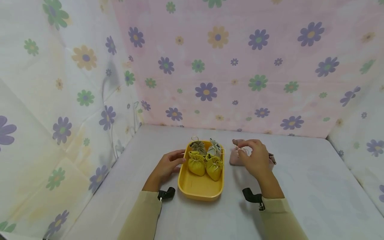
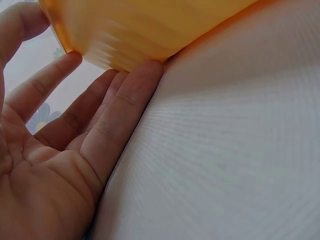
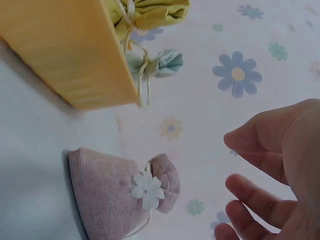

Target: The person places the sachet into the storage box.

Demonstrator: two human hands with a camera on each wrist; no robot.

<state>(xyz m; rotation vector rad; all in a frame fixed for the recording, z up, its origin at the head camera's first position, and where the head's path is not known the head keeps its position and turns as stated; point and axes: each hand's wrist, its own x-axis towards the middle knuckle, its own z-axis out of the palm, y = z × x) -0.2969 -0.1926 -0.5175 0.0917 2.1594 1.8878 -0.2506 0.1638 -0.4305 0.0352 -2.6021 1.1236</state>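
My left hand [image 1: 166, 166] rests its fingertips against the left side of a yellow tray [image 1: 201, 193]; in the left wrist view its fingers [image 2: 117, 115] lie along the tray's outer wall. Inside the tray stand two yellow drawstring pouches [image 1: 196, 165], an olive pouch [image 1: 198, 147] and a pale grey-green pouch [image 1: 214, 148]. To the right of the tray, a pink drawstring pouch [image 3: 107, 195] with a white flower sits on the table. Over it is my right hand [image 1: 256, 158], thumb and fingers spread apart, with a gap to the pouch in the right wrist view.
A mauve pouch [image 1: 271, 160] shows partly behind the right hand. The white table [image 1: 318, 186] is enclosed at the back and sides by flower-printed cloth [image 1: 234, 80]. A black wrist camera [image 1: 252, 196] is strapped to each wrist.
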